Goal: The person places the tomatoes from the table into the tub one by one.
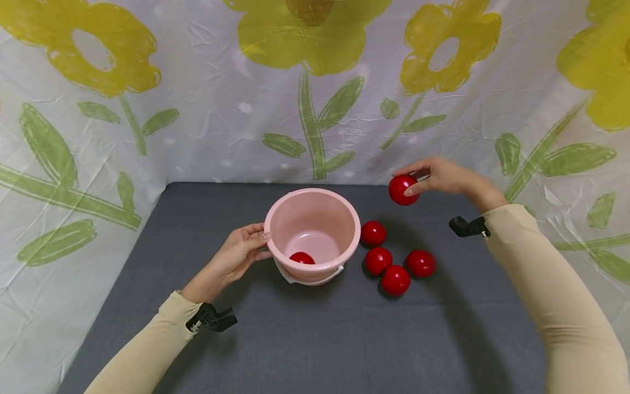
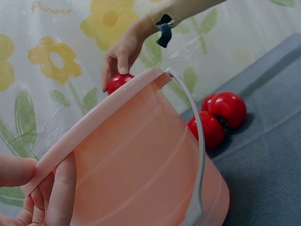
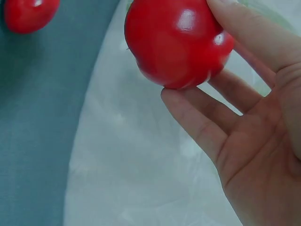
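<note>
Beige right sleeve [image 1: 566, 306] lay nearest. My right grip [image 1: 443, 175] pinched a tomato [image 1: 401, 191], raised to the right of the pink bucket [image 1: 315, 212]; my left grip [image 1: 233, 256], nearer the bucket, held its rim [image 1: 320, 267].

Bucket [image 1: 339, 230] pink w/ off-white handle [image 2: 201, 141], tomatoes [image 1: 395, 280] red, sleeves [image 1: 566, 295] plain beige, table [image 1: 315, 339] dk grey (bluish tint poss., hard to tell), backdrop [image 1: 206, 156] whitish w/ yellow flowers [image 1: 315, 49] & green leaves [image 1: 340, 104].
</note>
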Available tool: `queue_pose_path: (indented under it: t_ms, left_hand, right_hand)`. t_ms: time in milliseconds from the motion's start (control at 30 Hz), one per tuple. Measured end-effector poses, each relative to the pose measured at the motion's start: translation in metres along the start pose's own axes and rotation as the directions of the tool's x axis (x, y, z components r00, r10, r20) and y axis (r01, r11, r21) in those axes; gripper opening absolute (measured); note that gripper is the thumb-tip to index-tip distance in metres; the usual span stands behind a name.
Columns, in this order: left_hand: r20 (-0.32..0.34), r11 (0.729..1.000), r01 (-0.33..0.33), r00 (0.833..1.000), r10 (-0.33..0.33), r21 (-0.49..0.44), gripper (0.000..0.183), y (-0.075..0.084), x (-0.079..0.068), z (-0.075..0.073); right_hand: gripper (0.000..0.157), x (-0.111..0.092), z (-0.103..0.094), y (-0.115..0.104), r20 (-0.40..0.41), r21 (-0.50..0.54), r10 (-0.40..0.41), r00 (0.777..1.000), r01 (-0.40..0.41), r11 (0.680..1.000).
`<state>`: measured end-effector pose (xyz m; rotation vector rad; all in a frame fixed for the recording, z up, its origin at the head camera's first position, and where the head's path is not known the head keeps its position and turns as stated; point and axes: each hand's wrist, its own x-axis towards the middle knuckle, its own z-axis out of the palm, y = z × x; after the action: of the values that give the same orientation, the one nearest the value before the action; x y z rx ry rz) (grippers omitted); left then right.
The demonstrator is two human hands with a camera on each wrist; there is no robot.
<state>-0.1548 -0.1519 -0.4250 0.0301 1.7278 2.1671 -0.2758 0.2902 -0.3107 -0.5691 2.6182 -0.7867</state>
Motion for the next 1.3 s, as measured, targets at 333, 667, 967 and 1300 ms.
queue_pose_path:
  t_ms: [333,667,967,1300]
  left_hand:
    - [-0.009,1.000,0.007,1.000,-0.007,-0.001,0.047,0.001,-0.001,0.001]
    - [-0.011,1.000,0.008,1.000,-0.008,0.001,0.047,0.001,0.000,0.000]
    - [-0.002,1.000,0.006,1.000,-0.006,-0.012,0.047,0.002,0.000,0.000]
    - [0.001,1.000,0.005,1.000,-0.005,-0.016,0.048,0.002,-0.001,0.001]
  right_hand:
    - [0.051,0.008,-0.009,-0.033,0.025,-0.031,-0.065,0.998,0.066,0.997]
    - [0.049,0.028,-0.020,-0.067,0.085,-0.050,-0.142,0.986,0.147,0.988]
    - [0.050,0.040,-0.012,-0.097,0.155,-0.064,-0.154,0.976,0.165,0.984]
    - [0.049,0.052,0.000,-0.119,0.211,-0.041,-0.210,0.955,0.223,0.974]
